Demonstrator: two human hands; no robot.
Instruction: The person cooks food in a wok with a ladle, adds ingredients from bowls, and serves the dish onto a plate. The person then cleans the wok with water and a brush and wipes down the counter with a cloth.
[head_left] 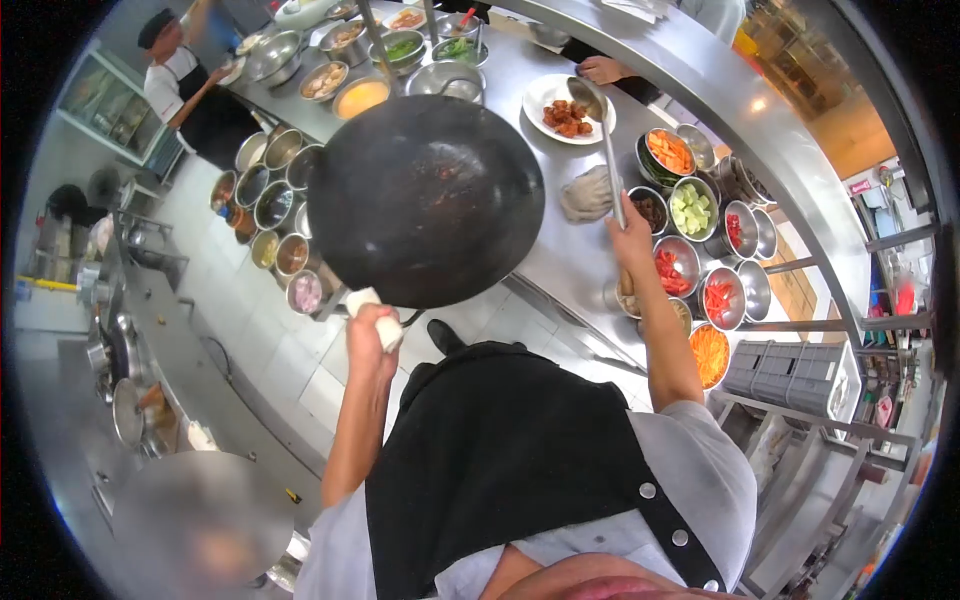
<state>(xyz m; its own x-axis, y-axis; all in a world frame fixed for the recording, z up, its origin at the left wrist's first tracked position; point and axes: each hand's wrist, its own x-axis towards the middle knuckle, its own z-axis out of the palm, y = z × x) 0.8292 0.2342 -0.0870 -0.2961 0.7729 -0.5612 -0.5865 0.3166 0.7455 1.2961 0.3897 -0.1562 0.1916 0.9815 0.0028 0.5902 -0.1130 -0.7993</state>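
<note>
One wok [430,200] occupies the upper centre of the frame, with brown marks on its dark surface; whether it touches the bench [560,255] cannot be told. One left hand [372,330] is below the wok's lower rim. Its fingers are curled tightly round one white cloth [362,299] against that rim; what lies under the cloth is hidden. One right hand [630,240], right of centre, has its fingers closed round the handle of one ladle [586,94], with no visible gap. The ladle's head is over the right side of one white plate [537,98], upper centre-right, bearing one heap of reddish-brown food [568,118]. One crumpled grey cloth [587,194] lies on the bench between wok and right hand. Right of that hand: red pieces [718,297] in three bowls, green chunks [691,209] in one, orange slices [670,151] in one, orange shreds [710,355] in one. One grey crate [785,375] is at lower right. One co-worker [165,90] stands upper left; another person's hand [600,68] rests near the plate.
</note>
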